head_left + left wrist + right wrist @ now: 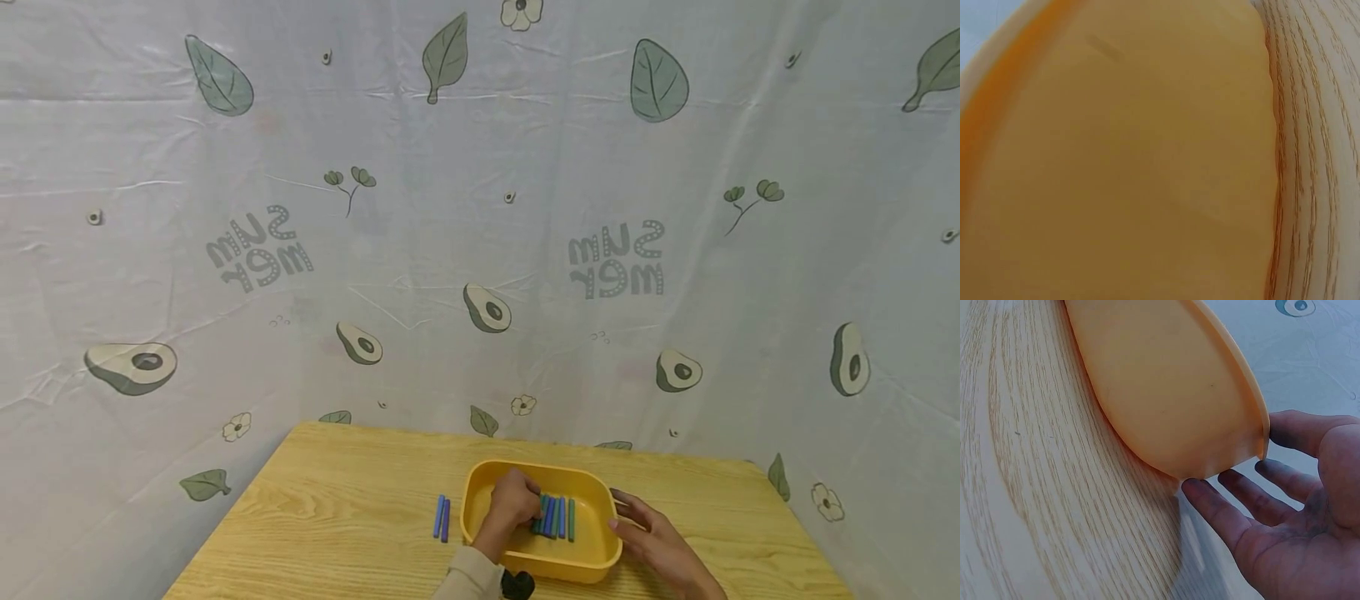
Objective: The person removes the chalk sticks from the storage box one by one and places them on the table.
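Note:
In the head view, a yellow plastic tray (540, 568) sits on the wooden table. Inside it, blue and green pastel sticks (562, 518) lie side by side in a row. My left hand (514, 502) reaches into the tray with curled fingers, pinching a dark green stick (536, 527) at the row's left end; the fingertips partly hide it. At the tray's right end is my right hand (651, 537), its fingers extended and touching the outer wall and rim. The right wrist view shows those fingertips (1200, 490), darkly smudged, against the tray's end (1172, 394).
Two more blue sticks (442, 518) lie on the wooden table (352, 500) left of the tray. Behind the table hangs a pale curtain (420, 250) printed with leaves and avocados. The tray's wall (1135, 156) fills most of the left wrist view.

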`<state>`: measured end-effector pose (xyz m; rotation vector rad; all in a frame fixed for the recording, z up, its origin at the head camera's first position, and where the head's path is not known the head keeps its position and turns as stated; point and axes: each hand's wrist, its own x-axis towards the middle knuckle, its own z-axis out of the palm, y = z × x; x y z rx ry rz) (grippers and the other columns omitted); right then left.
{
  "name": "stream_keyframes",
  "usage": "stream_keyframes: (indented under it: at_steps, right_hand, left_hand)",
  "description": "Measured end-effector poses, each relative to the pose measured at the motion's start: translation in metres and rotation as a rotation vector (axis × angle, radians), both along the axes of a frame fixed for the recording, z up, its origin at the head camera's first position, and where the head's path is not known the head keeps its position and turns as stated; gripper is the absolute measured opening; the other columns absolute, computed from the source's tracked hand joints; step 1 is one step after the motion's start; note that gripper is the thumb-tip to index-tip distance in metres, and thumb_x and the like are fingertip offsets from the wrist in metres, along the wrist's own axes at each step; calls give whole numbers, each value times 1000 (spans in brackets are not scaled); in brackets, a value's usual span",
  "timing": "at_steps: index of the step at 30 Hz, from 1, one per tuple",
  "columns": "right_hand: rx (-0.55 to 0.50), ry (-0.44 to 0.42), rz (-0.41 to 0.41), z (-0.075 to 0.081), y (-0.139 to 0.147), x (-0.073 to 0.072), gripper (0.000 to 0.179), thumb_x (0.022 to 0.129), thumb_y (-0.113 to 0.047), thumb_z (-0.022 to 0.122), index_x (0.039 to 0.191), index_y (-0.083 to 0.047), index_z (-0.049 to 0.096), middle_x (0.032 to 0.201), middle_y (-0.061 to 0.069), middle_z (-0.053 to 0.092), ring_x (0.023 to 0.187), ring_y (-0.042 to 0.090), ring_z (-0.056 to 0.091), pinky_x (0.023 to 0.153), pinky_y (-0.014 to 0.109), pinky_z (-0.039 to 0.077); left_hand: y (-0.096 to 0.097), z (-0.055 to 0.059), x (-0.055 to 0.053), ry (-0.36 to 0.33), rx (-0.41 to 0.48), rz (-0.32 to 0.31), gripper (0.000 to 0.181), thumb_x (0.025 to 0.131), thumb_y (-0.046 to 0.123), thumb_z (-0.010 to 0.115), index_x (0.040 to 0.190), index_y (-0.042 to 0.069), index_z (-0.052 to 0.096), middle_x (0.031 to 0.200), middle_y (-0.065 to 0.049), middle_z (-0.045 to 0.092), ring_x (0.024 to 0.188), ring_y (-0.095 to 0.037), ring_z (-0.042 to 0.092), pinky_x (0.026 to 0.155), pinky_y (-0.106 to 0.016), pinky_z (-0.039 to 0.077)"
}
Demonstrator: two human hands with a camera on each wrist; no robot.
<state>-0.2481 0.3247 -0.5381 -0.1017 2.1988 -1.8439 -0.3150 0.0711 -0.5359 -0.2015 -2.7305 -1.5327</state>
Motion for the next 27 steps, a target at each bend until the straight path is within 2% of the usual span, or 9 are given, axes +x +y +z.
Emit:
stream_keyframes:
  at_steps: [5, 10, 13, 17, 19, 23, 27]
  right_hand:
    - [-8, 5, 7, -1, 1, 0, 79, 114, -30, 55, 168, 9, 12, 167, 44, 21, 143, 46, 56, 107, 48, 59]
    - [-17, 22, 26, -1, 2, 2, 78, 114, -28, 54, 168, 10, 11, 167, 45, 20, 143, 47, 56, 107, 48, 59]
    - [-20, 21, 28, -1, 1, 2, 78, 114, -27, 54, 168, 10, 11, 167, 45, 20, 142, 46, 57, 106, 48, 59]
    - [-23, 14, 19, -1, 1, 2, 79, 114, -28, 55, 168, 10, 11, 167, 45, 21, 141, 44, 59, 106, 49, 59]
    - [-23, 10, 14, -1, 1, 2, 79, 114, -28, 55, 168, 10, 11, 167, 45, 21, 140, 43, 59, 106, 49, 59]
    - [-22, 10, 18, -2, 2, 1, 79, 114, -28, 54, 168, 10, 10, 167, 44, 21, 140, 44, 59, 106, 48, 59]
    - [-23, 18, 31, -3, 3, 0, 78, 115, -27, 53, 168, 10, 9, 167, 45, 19, 143, 46, 56, 107, 48, 59]
  left_hand:
    - [1, 2, 1, 7, -29, 15, 19, 74, -11, 81, 87, 1, 85, 79, -9, 75, 53, -16, 62, 48, -29, 56]
    - [2, 0, -1, 15, -42, 12, 18, 71, -13, 77, 66, 4, 76, 59, -1, 59, 47, -13, 46, 44, -25, 40]
    - [2, -2, -2, 12, -68, 11, 20, 71, -10, 76, 62, 7, 74, 56, 0, 56, 47, -13, 46, 44, -25, 40]
    - [1, -1, -2, -8, -80, 6, 16, 71, -9, 77, 68, 6, 79, 64, -3, 65, 51, -16, 54, 47, -27, 47]
    - [0, 1, 0, -22, -57, 3, 15, 70, -10, 77, 73, 4, 81, 68, -5, 68, 53, -17, 55, 48, -27, 48]
    - [-1, 1, -2, -44, -33, 11, 23, 69, -8, 80, 89, 3, 85, 80, -6, 74, 58, -17, 58, 52, -29, 53]
    - [-2, 2, -3, -53, 3, 11, 26, 70, -7, 81, 93, 2, 86, 81, -7, 76, 57, -17, 59, 51, -30, 54]
